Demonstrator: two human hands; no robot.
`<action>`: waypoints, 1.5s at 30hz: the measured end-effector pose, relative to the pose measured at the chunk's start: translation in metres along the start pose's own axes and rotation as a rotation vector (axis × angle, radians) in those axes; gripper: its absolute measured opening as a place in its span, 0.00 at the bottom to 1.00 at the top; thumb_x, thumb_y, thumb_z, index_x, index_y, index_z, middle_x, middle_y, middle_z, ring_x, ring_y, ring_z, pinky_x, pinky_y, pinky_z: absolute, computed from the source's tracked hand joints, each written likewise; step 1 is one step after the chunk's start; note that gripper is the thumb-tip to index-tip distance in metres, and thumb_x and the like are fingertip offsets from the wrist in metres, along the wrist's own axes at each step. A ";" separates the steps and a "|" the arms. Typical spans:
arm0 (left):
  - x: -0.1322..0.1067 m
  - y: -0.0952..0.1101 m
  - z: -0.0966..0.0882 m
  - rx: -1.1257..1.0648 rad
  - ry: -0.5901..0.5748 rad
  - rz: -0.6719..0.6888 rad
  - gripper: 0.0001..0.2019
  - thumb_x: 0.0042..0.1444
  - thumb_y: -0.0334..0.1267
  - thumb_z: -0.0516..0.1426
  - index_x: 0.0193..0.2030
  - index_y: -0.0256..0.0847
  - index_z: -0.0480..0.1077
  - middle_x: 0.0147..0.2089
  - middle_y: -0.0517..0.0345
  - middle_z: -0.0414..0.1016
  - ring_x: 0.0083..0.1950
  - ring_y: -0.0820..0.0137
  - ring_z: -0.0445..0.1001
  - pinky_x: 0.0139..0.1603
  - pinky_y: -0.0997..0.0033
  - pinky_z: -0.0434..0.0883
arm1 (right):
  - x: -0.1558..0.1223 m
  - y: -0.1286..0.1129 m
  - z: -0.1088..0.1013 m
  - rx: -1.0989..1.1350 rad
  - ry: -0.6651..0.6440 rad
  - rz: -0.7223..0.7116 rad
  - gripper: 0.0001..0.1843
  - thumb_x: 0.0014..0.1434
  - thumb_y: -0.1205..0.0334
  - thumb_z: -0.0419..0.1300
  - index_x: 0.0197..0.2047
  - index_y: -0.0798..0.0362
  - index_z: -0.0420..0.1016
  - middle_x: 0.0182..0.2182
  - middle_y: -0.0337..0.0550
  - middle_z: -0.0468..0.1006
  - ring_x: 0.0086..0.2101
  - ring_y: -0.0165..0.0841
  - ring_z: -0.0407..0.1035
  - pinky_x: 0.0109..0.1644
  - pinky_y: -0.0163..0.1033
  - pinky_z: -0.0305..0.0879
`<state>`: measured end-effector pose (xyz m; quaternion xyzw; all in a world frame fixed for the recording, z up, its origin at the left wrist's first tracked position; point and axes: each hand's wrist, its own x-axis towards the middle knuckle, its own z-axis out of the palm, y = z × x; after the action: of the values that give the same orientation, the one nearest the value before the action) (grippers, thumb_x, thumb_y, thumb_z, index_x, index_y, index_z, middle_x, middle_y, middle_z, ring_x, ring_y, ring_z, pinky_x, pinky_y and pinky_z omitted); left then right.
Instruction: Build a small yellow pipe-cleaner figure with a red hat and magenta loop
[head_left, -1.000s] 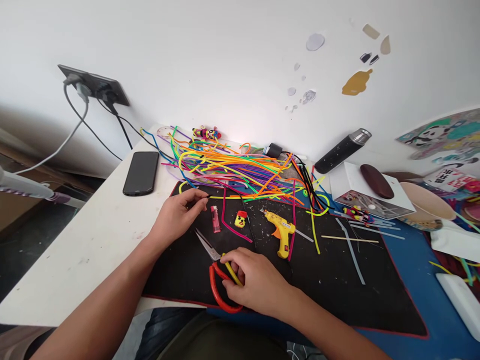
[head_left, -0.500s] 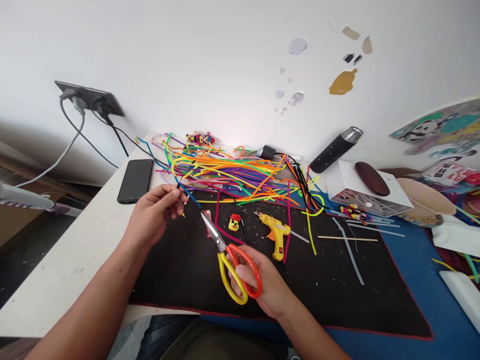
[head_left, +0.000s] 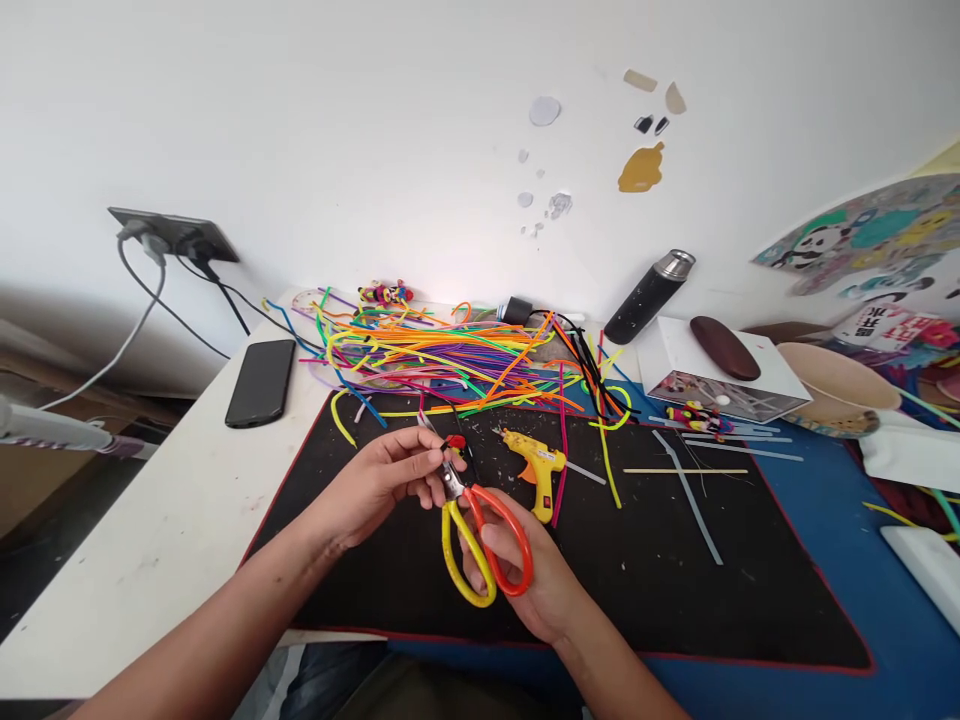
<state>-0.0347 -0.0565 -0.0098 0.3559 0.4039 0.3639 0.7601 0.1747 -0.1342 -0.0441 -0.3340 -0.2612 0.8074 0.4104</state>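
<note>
My right hand [head_left: 536, 570] holds scissors [head_left: 454, 484] with one yellow and one red handle loop, the fingers passed through the loops. The blades point away from me, partly hidden by my left hand [head_left: 394, 470]. That hand has its thumb and fingers pinched beside the blades on a small black piece [head_left: 445, 446], too small to identify. Just behind the fingertips, a red bit [head_left: 457, 443] of a small figure head on the mat shows. To the right lies a yellow glue gun [head_left: 541, 462] with a glue stick in its rear.
A pile of colourful pipe cleaners [head_left: 450, 350] lies along the wall on the far side of the black mat [head_left: 600, 590]. A phone [head_left: 260, 383] rests at left. At right are a black thermos [head_left: 649, 298], a white box [head_left: 720, 375], glue sticks [head_left: 697, 510] and a wooden stick [head_left: 684, 471].
My left hand has moved right and nearer, bringing the small black piece up to the scissor blades. My right hand keeps hold of the scissors. The view has shifted slightly.
</note>
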 end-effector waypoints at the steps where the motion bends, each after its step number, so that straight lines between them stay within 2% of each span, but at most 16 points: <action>1: 0.001 0.001 0.004 0.017 -0.010 0.013 0.21 0.51 0.52 0.76 0.37 0.39 0.76 0.43 0.49 0.87 0.29 0.72 0.79 0.30 0.73 0.75 | 0.000 0.000 -0.001 0.014 -0.010 -0.011 0.31 0.60 0.41 0.76 0.55 0.52 0.76 0.34 0.39 0.78 0.23 0.27 0.71 0.28 0.33 0.62; 6: 0.007 0.006 0.021 0.144 -0.108 0.049 0.21 0.55 0.52 0.74 0.40 0.38 0.76 0.41 0.49 0.87 0.26 0.74 0.76 0.28 0.74 0.74 | 0.004 0.002 -0.003 -0.025 -0.164 -0.042 0.36 0.62 0.35 0.72 0.60 0.52 0.71 0.37 0.43 0.82 0.20 0.27 0.72 0.25 0.33 0.66; 10: 0.013 0.013 0.024 0.221 -0.108 0.084 0.22 0.56 0.55 0.73 0.40 0.38 0.76 0.44 0.48 0.86 0.27 0.73 0.77 0.30 0.73 0.75 | 0.008 0.001 -0.002 -0.049 -0.124 -0.081 0.29 0.67 0.39 0.70 0.57 0.53 0.73 0.34 0.41 0.82 0.18 0.25 0.69 0.23 0.31 0.64; 13: 0.013 0.022 0.014 0.355 0.025 0.175 0.21 0.57 0.57 0.71 0.40 0.40 0.77 0.38 0.52 0.84 0.32 0.68 0.79 0.30 0.72 0.74 | 0.006 -0.001 -0.007 -0.037 -0.068 -0.085 0.27 0.68 0.41 0.70 0.58 0.52 0.75 0.34 0.40 0.81 0.18 0.25 0.70 0.21 0.30 0.61; 15: 0.012 0.029 0.005 0.463 0.180 0.271 0.21 0.58 0.58 0.70 0.41 0.40 0.77 0.32 0.58 0.79 0.28 0.70 0.74 0.28 0.73 0.70 | 0.003 -0.002 -0.012 -0.030 -0.038 -0.101 0.27 0.68 0.41 0.69 0.59 0.52 0.76 0.33 0.39 0.80 0.17 0.24 0.68 0.21 0.30 0.61; 16: 0.011 0.031 0.001 0.510 0.219 0.298 0.22 0.58 0.59 0.69 0.40 0.40 0.76 0.30 0.60 0.77 0.27 0.71 0.72 0.28 0.72 0.69 | 0.002 -0.002 -0.014 -0.026 -0.031 -0.112 0.26 0.69 0.41 0.68 0.59 0.52 0.76 0.33 0.39 0.80 0.17 0.23 0.67 0.21 0.30 0.60; 19: 0.011 0.034 -0.005 0.631 0.268 0.339 0.22 0.61 0.59 0.66 0.41 0.39 0.76 0.28 0.61 0.76 0.28 0.71 0.71 0.31 0.71 0.68 | 0.000 0.000 -0.018 -0.027 -0.048 -0.156 0.27 0.70 0.39 0.66 0.59 0.51 0.78 0.33 0.38 0.79 0.17 0.22 0.65 0.21 0.30 0.59; 21: 0.011 0.033 -0.005 0.689 0.285 0.356 0.21 0.62 0.58 0.64 0.42 0.39 0.76 0.27 0.62 0.75 0.28 0.70 0.70 0.31 0.71 0.67 | 0.001 0.001 -0.019 -0.040 -0.071 -0.174 0.29 0.71 0.37 0.65 0.62 0.50 0.76 0.33 0.39 0.80 0.18 0.24 0.68 0.22 0.31 0.62; 26: 0.010 0.031 -0.001 0.770 0.327 0.396 0.19 0.64 0.56 0.60 0.41 0.40 0.77 0.26 0.62 0.73 0.28 0.70 0.68 0.30 0.71 0.65 | 0.001 0.001 -0.015 -0.107 -0.160 -0.146 0.39 0.67 0.29 0.63 0.68 0.49 0.72 0.37 0.47 0.85 0.30 0.36 0.83 0.29 0.34 0.70; 29: 0.008 0.033 -0.002 0.809 0.353 0.425 0.18 0.65 0.55 0.60 0.41 0.40 0.77 0.27 0.62 0.73 0.28 0.70 0.68 0.30 0.71 0.65 | 0.000 0.000 -0.012 -0.149 -0.200 -0.122 0.44 0.63 0.24 0.62 0.69 0.47 0.71 0.47 0.54 0.86 0.44 0.45 0.85 0.44 0.46 0.79; 31: 0.007 0.034 -0.003 0.834 0.373 0.441 0.18 0.65 0.54 0.60 0.41 0.40 0.77 0.26 0.62 0.74 0.27 0.70 0.68 0.30 0.71 0.65 | 0.000 0.001 -0.011 -0.182 -0.213 -0.099 0.47 0.61 0.21 0.62 0.69 0.47 0.71 0.51 0.56 0.85 0.50 0.48 0.84 0.53 0.53 0.78; 32: 0.006 0.034 -0.003 0.852 0.386 0.452 0.17 0.65 0.54 0.60 0.41 0.40 0.77 0.26 0.62 0.74 0.28 0.69 0.68 0.30 0.71 0.65 | 0.000 0.002 -0.011 -0.200 -0.210 -0.089 0.47 0.61 0.21 0.62 0.69 0.48 0.72 0.51 0.56 0.85 0.49 0.48 0.84 0.53 0.53 0.78; 34: 0.004 0.033 -0.005 0.899 0.409 0.477 0.16 0.66 0.53 0.60 0.40 0.41 0.78 0.27 0.62 0.75 0.29 0.69 0.70 0.31 0.71 0.65 | 0.001 0.005 -0.010 -0.225 -0.194 -0.077 0.46 0.62 0.22 0.62 0.68 0.50 0.72 0.46 0.54 0.84 0.39 0.43 0.85 0.44 0.47 0.79; 37: 0.001 0.031 -0.005 0.987 0.411 0.494 0.15 0.68 0.51 0.58 0.41 0.42 0.78 0.27 0.62 0.77 0.29 0.69 0.71 0.33 0.71 0.65 | 0.004 0.008 -0.010 -0.243 -0.147 -0.082 0.42 0.65 0.25 0.62 0.65 0.52 0.72 0.39 0.48 0.82 0.27 0.35 0.81 0.31 0.38 0.73; 40: -0.002 0.027 -0.003 1.058 0.388 0.497 0.15 0.69 0.50 0.57 0.41 0.43 0.79 0.29 0.63 0.79 0.29 0.70 0.73 0.32 0.71 0.65 | 0.006 0.008 -0.008 -0.267 -0.089 -0.095 0.38 0.67 0.29 0.64 0.63 0.53 0.73 0.36 0.44 0.80 0.23 0.32 0.78 0.28 0.36 0.71; 45: -0.006 0.022 0.004 1.156 0.370 0.513 0.12 0.69 0.46 0.57 0.41 0.43 0.79 0.30 0.63 0.80 0.28 0.71 0.74 0.31 0.72 0.63 | 0.006 0.002 0.001 -0.324 -0.019 -0.067 0.39 0.63 0.28 0.66 0.60 0.54 0.74 0.32 0.40 0.79 0.20 0.30 0.74 0.25 0.35 0.68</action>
<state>-0.0396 -0.0514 0.0123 0.7234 0.5606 0.3131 0.2538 0.1701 -0.1308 -0.0467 -0.3792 -0.4029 0.7436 0.3754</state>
